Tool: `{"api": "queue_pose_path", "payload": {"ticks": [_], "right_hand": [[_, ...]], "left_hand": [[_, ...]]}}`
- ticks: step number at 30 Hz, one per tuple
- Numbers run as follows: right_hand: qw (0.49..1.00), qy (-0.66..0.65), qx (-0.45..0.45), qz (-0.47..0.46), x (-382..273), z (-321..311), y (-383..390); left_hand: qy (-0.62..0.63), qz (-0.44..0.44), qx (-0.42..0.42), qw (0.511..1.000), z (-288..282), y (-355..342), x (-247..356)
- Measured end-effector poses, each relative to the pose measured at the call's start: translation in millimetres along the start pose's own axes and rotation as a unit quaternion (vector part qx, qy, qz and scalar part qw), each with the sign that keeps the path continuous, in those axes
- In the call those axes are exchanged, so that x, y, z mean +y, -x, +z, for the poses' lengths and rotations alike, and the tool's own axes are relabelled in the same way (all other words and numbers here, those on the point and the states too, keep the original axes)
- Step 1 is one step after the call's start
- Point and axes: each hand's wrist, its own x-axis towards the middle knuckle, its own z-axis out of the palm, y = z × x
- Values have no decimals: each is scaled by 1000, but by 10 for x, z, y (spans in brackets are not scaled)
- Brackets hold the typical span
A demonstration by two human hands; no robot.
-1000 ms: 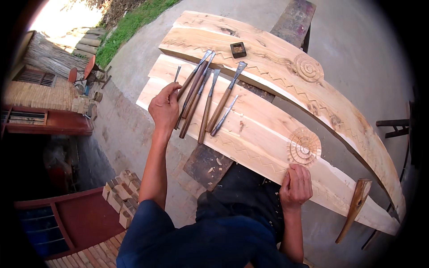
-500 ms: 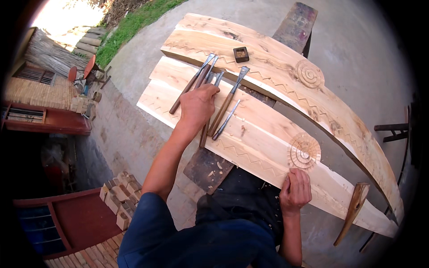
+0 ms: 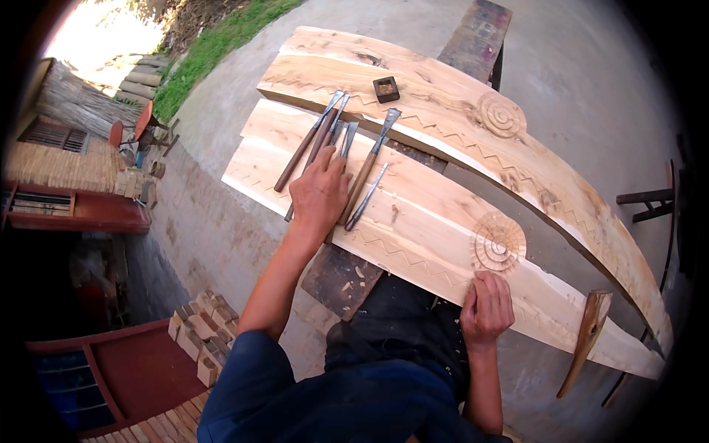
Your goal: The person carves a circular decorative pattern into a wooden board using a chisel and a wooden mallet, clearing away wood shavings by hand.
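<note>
My left hand (image 3: 320,193) is over a row of wood-carving chisels on the nearer pale board (image 3: 425,214), its bent fingers closed on a chisel (image 3: 348,137) whose metal blade shows past the fingertips. Palm and grip are hidden. To its left lie chisels with dark handles (image 3: 293,161); on its right are a flared chisel (image 3: 373,155) and a thin metal one (image 3: 367,198). My right hand (image 3: 487,310), loosely curled, rests at the board's near edge below a carved spiral rosette (image 3: 498,242). No tool shows in it.
A second, curved board (image 3: 443,96) with zigzag carving and a spiral lies beyond a narrow gap, bearing a small dark square box (image 3: 385,89). A wooden mallet (image 3: 587,340) lies across the nearer board's right part. Dark benches (image 3: 476,40) support the boards. Stacked bricks (image 3: 203,328) stand left.
My left hand has shifted left and slightly nearer me along the chisels, and its fingers are lower over them. My right hand stays curled at the board's edge. The view has shifted a little.
</note>
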Motion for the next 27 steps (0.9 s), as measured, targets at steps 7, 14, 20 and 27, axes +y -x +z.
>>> {"api": "queue_pose_path", "payload": {"ticks": [7, 14, 20, 27], "right_hand": [[1000, 5, 2, 11, -3, -12, 29], [1000, -9, -2, 15, 2, 18, -22], [998, -47, 19, 23, -2, -119, -16], [996, -89, 1, 26, -236, -381, 38]], "left_hand": [[-59, -34, -10, 998, -10, 140, 103], [-143, -57, -50, 987, 88, 43, -24], [-132, -55, -75, 987, 10, -103, -96], [471, -291, -147, 820, -893, 141, 596]]}}
